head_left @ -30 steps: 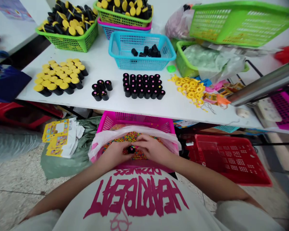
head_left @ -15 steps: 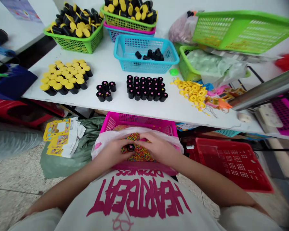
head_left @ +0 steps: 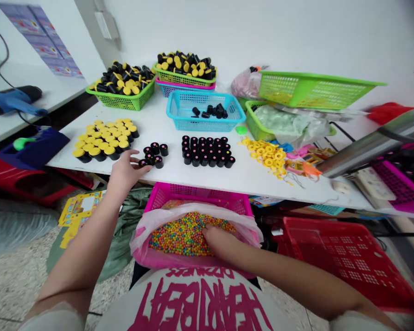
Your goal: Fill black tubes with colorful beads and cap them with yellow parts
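Note:
My left hand is at the table's front edge, thumb and fingers closed about a small black container with a pink dot on top. That container stands at the front left of a small group of similar black containers. Down in the lap-level bag, my right hand dips into small multicoloured balls. Its fingertips are buried, so whether it grips anything is hidden. The pinkish plastic bag lies open inside a magenta basket.
On the white table stand yellow-capped black containers, a block of black containers, a blue basket and yellow rings. Green baskets line the back. A metal pole slants at right; a red crate sits below.
My left hand has moved from the bag up and left to the small group on the table, bringing a black container. My right hand has sunk its fingers into the balls. The view has tilted up.

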`<state>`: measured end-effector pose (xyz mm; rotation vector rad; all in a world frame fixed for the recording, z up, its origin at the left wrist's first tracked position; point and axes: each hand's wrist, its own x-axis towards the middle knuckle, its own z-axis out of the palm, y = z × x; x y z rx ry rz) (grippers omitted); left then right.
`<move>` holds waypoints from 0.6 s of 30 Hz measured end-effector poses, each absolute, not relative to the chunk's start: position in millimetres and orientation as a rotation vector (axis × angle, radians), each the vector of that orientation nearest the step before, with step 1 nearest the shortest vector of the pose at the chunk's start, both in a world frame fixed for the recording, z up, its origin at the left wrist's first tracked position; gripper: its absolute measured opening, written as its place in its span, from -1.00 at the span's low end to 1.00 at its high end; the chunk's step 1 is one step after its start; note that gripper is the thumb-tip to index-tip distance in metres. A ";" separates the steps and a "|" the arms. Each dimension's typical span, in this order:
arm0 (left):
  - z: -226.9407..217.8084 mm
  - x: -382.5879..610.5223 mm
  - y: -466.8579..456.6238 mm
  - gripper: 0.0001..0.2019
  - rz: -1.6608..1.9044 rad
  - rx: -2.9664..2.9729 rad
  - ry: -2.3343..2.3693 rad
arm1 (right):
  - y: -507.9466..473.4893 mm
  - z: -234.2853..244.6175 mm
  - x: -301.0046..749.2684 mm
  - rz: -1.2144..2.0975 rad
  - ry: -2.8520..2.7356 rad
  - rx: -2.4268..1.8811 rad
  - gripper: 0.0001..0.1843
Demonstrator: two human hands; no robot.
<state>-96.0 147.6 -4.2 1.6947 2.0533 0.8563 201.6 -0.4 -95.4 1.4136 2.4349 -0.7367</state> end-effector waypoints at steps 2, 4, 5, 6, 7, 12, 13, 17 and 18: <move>-7.8 -96.8 151.4 -0.21 0.914 1.662 2.014 | -0.5 -92.7 195.0 -0.724 2.415 1.382 -0.57; -6.0 -93.7 151.9 -0.13 0.990 1.727 2.015 | 0.0 -88.5 190.3 -0.733 2.417 1.335 -0.60; -3.2 -88.9 151.1 -0.12 1.049 1.804 2.035 | 0.5 -86.6 188.6 -0.750 2.430 1.306 -0.61; 0.6 -80.7 149.8 -0.14 1.112 1.904 2.051 | 1.2 -85.4 187.1 -0.770 2.443 1.277 -0.62; 5.0 -68.7 148.1 -0.20 1.164 2.018 2.043 | 2.0 -84.8 185.9 -0.789 2.455 1.251 -0.63; 20.2 38.9 148.2 -0.69 0.924 2.475 1.531 | 6.8 -92.8 182.9 -0.857 2.506 1.168 -0.63; 19.1 63.0 151.6 -0.71 0.868 2.509 1.472 | 7.1 -95.1 183.0 -0.865 2.516 1.161 -0.63; 3.2 131.5 173.3 -0.59 0.641 2.671 1.356 | 6.3 -100.1 185.7 -0.874 2.556 1.164 -0.64; -1.1 140.0 179.0 -0.58 0.581 2.694 1.352 | 6.0 -100.1 186.7 -0.874 2.561 1.171 -0.64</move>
